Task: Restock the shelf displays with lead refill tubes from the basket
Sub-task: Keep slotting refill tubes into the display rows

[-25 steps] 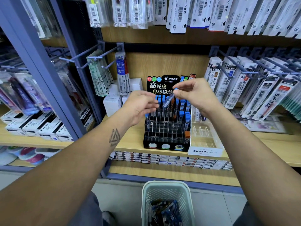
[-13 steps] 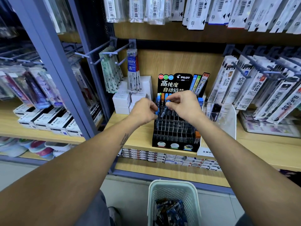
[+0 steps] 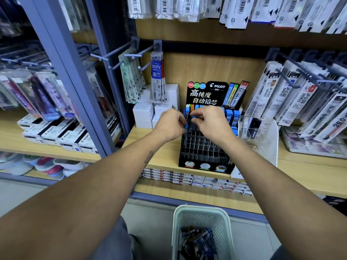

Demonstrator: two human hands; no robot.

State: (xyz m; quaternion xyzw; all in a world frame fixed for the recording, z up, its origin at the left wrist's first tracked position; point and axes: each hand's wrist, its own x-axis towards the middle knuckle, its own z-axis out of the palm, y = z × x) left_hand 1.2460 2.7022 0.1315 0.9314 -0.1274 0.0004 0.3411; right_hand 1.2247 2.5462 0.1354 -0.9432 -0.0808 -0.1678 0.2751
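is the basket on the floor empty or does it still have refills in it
Not empty: the basket holds a loose pile of lead refill tubes at its bottom.

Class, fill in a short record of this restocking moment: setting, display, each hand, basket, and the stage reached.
setting: shop shelf of stationery
display: black Pilot rack, blue-capped tubes in rear rows, front slots mostly empty
left hand: fingers curled around blue-capped tubes at the rack's left side
right hand: pinching a lead refill tube over a rear slot
basket: on the floor below, tubes inside
stage: tube being slotted in
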